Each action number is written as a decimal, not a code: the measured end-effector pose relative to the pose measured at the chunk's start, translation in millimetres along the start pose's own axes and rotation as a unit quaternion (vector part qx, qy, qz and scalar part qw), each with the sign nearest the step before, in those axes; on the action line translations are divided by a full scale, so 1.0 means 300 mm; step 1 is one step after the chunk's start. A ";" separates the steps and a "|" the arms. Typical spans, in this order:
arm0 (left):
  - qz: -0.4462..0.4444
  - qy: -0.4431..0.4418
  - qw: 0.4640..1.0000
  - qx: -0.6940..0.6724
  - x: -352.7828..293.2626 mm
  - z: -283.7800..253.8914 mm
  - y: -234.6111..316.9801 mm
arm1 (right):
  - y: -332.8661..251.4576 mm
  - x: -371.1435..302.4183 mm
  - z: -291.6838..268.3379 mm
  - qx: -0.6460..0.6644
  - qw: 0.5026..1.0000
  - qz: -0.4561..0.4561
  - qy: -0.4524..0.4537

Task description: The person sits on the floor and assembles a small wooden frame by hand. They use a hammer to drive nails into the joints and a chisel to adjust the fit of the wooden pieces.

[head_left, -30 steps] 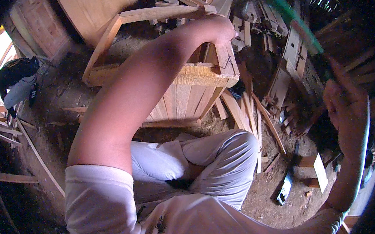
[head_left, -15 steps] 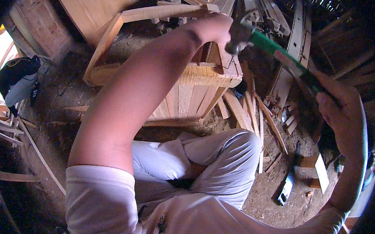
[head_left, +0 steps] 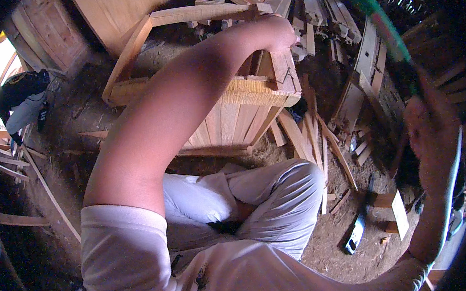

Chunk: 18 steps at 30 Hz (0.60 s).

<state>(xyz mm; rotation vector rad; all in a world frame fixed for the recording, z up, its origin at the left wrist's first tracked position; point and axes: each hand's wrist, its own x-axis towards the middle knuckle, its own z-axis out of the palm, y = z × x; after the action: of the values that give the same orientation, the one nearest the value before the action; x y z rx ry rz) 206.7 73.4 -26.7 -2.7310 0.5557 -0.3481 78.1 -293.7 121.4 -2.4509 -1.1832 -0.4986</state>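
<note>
Your pale wooden, slat-sided frame [head_left: 252, 96] looks largely assembled; its right end seems the part being worked.
From the left, the frame lies just beyond your bent legs in pale trousers [head_left: 277, 201], its long axis crosswise to you along the near yellowish rail [head_left: 127, 93], its slatted side facing you; the narrow brown slats [head_left: 226, 125] look fitted, and how much fixing is left you cannot tell from here. Your left hand [head_left: 277, 33] bends over the far end of the flat end block [head_left: 285, 79], fingers hidden, so its hold cannot be told. The long green-handled tool [head_left: 391, 37] is raised well apart from the frame, its upper end out of view, your right hand [head_left: 434, 128] wrapped closed around its lower end.
</note>
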 end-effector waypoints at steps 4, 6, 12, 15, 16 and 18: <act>-0.020 0.090 0.981 -0.169 -0.035 0.038 -0.027 | -0.009 -0.023 -0.030 -0.060 0.994 -0.009 -0.097; -0.031 0.025 0.995 -0.087 -0.031 0.004 -0.009 | -0.061 -0.010 -0.023 0.038 0.992 0.100 -0.066; -0.050 0.048 0.979 -0.194 -0.053 -0.026 0.027 | 0.064 -0.034 0.002 -0.007 0.999 -0.009 -0.046; -0.036 0.018 0.996 -0.081 -0.024 -0.013 0.010 | 0.043 -0.014 -0.022 0.139 0.984 0.111 -0.008; -0.011 0.016 1.000 -0.013 -0.027 -0.026 0.020 | 0.046 -0.019 -0.010 0.154 0.980 0.128 0.002; 0.031 0.054 0.998 0.006 -0.035 -0.020 0.013 | 0.048 -0.025 0.016 0.147 0.980 0.129 0.022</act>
<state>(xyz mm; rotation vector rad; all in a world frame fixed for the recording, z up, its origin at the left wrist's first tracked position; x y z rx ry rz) 194.2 72.8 -24.4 -2.6886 0.6634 -0.4838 86.0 -304.7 111.2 -2.2775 -0.8367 -0.2785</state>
